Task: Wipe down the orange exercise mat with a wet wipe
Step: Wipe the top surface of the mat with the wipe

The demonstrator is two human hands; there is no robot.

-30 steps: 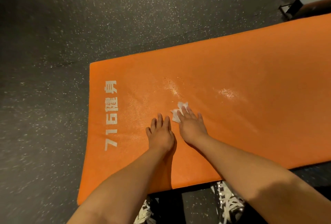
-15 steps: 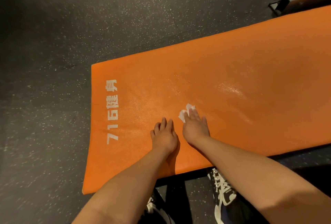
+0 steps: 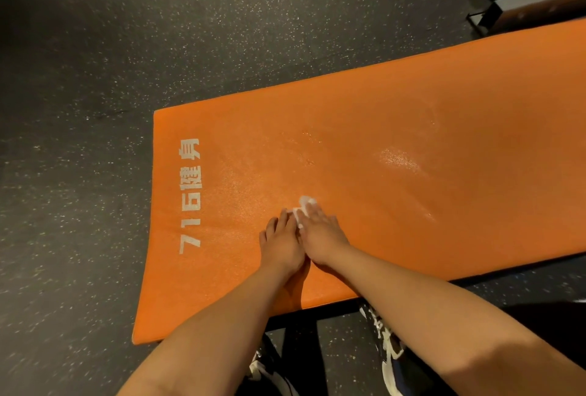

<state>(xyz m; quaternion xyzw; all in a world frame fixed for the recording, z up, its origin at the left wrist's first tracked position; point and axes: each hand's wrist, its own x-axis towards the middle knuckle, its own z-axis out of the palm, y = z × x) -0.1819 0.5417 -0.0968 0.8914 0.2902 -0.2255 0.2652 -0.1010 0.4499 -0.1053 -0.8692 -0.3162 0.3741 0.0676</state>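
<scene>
Head view: on the orange exercise mat (image 3: 444, 110), spread over a dark speckled floor (image 3: 126, 47), the right hand (image 3: 320, 237) presses a white wet wipe (image 3: 305, 205) under straight fingers; the left hand (image 3: 280, 245) lies flat just beside it, fingers straight and close together.

The right hand (image 3: 320, 237) now lies closer to the left hand (image 3: 282, 246) than half a second ago. The gap between them on the orange mat (image 3: 444, 110) is closed, and the two hands touch along their inner edges. The wet wipe (image 3: 305, 208), pressed flat under the right fingers, is displaced with that hand toward the mat's printed end and now meets the left fingertips.
</scene>
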